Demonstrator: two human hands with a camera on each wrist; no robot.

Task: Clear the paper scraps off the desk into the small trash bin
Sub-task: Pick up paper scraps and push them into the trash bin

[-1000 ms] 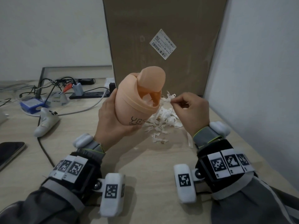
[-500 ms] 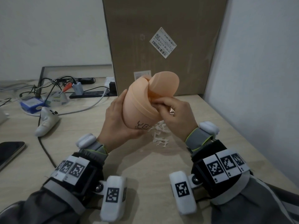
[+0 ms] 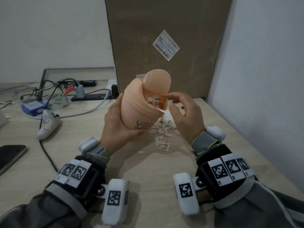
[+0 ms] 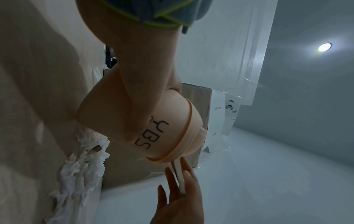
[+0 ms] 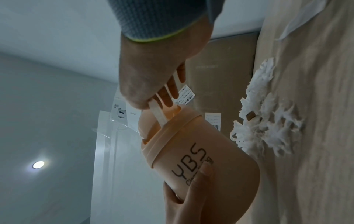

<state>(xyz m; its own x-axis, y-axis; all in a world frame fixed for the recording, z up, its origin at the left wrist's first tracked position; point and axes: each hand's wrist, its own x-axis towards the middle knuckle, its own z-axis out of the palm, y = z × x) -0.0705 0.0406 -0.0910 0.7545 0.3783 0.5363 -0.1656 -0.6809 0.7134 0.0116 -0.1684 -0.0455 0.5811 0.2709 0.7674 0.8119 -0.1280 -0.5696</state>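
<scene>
My left hand (image 3: 118, 125) grips the peach trash bin (image 3: 139, 111) round its body and holds it tilted above the desk. Its swing lid (image 3: 158, 83) is tipped back. White paper scraps (image 3: 153, 100) fill the opening, and one strip (image 3: 160, 110) hangs over the rim. My right hand (image 3: 184, 112) hovers just right of the opening, fingers loosely spread. In the left wrist view the strip (image 4: 180, 178) lies against the straight fingers (image 4: 189, 174). A pile of scraps (image 3: 162, 129) lies on the desk under the bin; it also shows as the pile (image 5: 268, 118) beside the bin (image 5: 201, 159).
A tall cardboard box (image 3: 164, 46) stands right behind the bin, and a wall (image 3: 263, 79) closes the right side. To the left lie a white controller (image 3: 47, 124), cables with a power strip (image 3: 92, 96), a blue box (image 3: 32, 106) and a phone (image 3: 9, 155).
My right hand took scraps from the pile, pushed them into the bin's opening, then drew back with fingers spread. The left hand tilted the bin slightly.
</scene>
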